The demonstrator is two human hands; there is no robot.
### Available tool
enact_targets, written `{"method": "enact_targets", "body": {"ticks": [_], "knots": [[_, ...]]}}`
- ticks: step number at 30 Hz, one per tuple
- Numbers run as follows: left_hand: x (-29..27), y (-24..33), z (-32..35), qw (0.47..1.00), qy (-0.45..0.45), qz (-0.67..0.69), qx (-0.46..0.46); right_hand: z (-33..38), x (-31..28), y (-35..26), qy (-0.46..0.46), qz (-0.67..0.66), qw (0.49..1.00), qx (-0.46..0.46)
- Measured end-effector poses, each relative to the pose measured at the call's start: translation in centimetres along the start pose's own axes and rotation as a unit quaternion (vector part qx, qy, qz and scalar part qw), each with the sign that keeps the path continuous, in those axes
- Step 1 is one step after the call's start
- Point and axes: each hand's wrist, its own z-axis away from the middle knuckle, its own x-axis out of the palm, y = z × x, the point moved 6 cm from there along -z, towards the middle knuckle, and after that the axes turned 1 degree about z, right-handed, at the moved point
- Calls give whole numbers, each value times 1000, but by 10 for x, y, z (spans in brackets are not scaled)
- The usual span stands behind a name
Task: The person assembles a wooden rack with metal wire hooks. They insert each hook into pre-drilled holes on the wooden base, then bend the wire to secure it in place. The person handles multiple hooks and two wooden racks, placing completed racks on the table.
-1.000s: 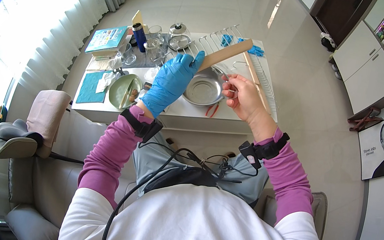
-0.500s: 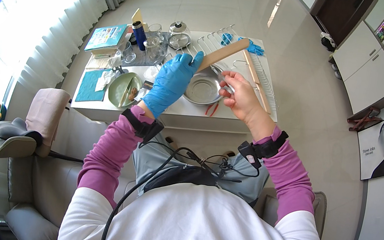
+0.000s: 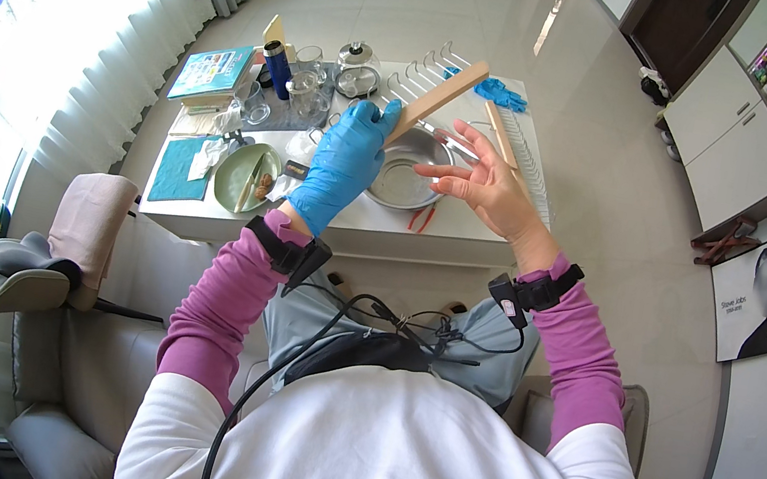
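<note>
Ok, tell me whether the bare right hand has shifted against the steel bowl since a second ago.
Yes. The right hand has opened and drawn back slightly toward the person, its fingers now spread at the right rim of the steel bowl.

Wooden slat [image 3: 437, 99] above the steel bowl [image 3: 400, 181] on the table [image 3: 345, 228]; plate [image 3: 247, 178] left of the bowl; book [image 3: 211, 72] far left.
</note>
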Motion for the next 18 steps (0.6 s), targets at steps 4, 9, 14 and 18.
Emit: {"method": "enact_targets", "body": {"ticks": [4,9,14,18], "knots": [[-3,4,-6,1000,-7,4,-18,-2,-3,17,35,-68,997,16],[2,17,-9,1000,-4,18,6,-14,-11,42,113,-66,991,7],[12,28,-8,999,10,34,10,-25,-11,61,150,-88,983,55],[17,38,-6,998,35,49,29,-29,-11,58,186,-57,980,30]]}}
